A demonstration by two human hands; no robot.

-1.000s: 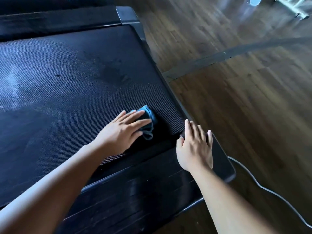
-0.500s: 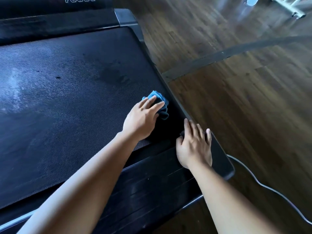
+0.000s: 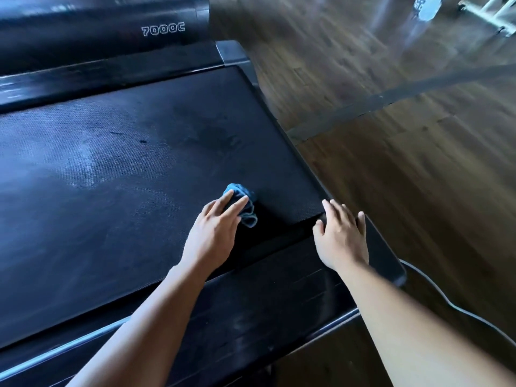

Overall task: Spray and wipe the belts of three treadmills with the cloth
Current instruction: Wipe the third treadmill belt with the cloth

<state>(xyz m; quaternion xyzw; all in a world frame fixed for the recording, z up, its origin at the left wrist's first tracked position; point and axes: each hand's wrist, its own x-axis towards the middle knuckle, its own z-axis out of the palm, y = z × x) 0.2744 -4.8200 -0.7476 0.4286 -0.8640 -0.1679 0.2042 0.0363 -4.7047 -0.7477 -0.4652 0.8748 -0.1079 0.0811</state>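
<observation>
A black treadmill belt (image 3: 117,174) fills the left and middle of the head view, with pale streaks at its left and a dark damp patch toward the right. My left hand (image 3: 216,230) presses a crumpled blue cloth (image 3: 243,203) flat onto the belt near its right side, fingers straight over the cloth. My right hand (image 3: 342,236) rests with spread fingers on the treadmill's black side rail (image 3: 382,255), just right of the belt's edge. No spray bottle is in view.
The treadmill's motor cover (image 3: 106,26), marked 7000C, lies at the top left. Wooden floor (image 3: 405,169) spreads to the right, crossed by a dark strip. A grey cable (image 3: 446,305) curls on the floor by the rail. Pale metal equipment legs (image 3: 485,15) stand top right.
My left hand slid the cloth toward the belt's right edge, then back a little left and away from it. The view tilted up, showing the motor cover. My right hand stayed on the rail.
</observation>
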